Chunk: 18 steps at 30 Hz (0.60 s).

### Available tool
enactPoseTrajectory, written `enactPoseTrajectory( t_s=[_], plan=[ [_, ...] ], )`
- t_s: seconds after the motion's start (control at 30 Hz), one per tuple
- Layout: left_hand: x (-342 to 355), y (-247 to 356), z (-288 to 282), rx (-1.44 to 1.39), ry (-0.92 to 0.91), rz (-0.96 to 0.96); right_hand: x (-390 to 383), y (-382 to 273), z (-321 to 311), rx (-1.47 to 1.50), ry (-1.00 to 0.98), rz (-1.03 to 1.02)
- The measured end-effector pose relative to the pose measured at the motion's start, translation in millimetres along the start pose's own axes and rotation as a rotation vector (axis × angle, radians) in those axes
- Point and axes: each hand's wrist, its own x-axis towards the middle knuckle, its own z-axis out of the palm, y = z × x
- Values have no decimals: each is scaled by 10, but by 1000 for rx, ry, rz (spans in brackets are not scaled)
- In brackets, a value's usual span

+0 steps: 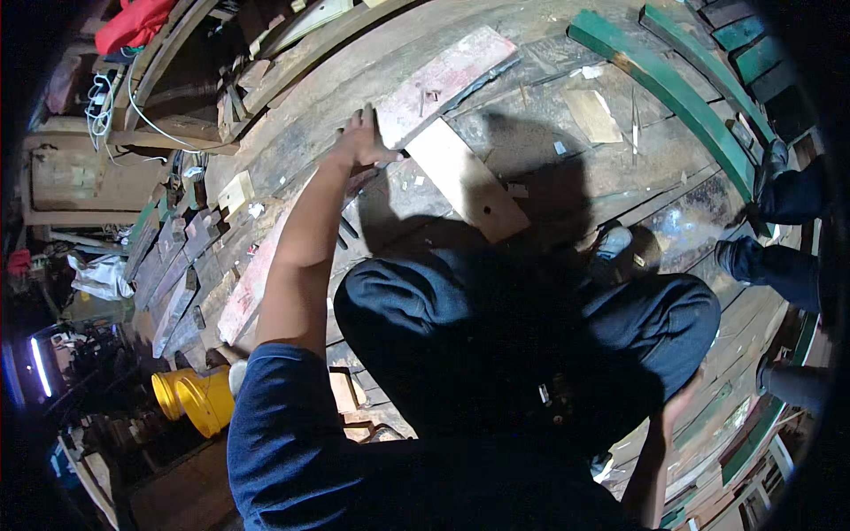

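Observation:
My left hand [361, 144] is open, its fingers spread at the near end of a board with worn pinkish-white paint [460, 66]. It seems to touch that end, though the exact contact is hard to make out. A few small nails or screws [429, 96] appear to lie on the painted board. Beside the hand, a pale bare board [452, 168] with a dark hole near one end slants toward my legs, partly in shadow. My right hand [682, 398] is by my right knee, fingers mostly hidden behind the leg.
Another worn painted plank [248, 288] runs under my left forearm. Long green beams [673, 93] lie at the upper right, near other people's legs [770, 265]. Yellow buckets [205, 403] stand at the left. Wood scraps [593, 115] and paper bits litter the plank floor.

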Motion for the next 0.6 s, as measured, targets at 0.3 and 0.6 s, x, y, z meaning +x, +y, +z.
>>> enactPoseTrajectory(
  t_s=[0.3,0.6],
  plan=[
    [196,323,80,-10,109,-23,212,375,-628,-178,-4,-144],
    [-141,497,136,-14,181,31,242,395,-479,-171,29,-159]
  ],
)
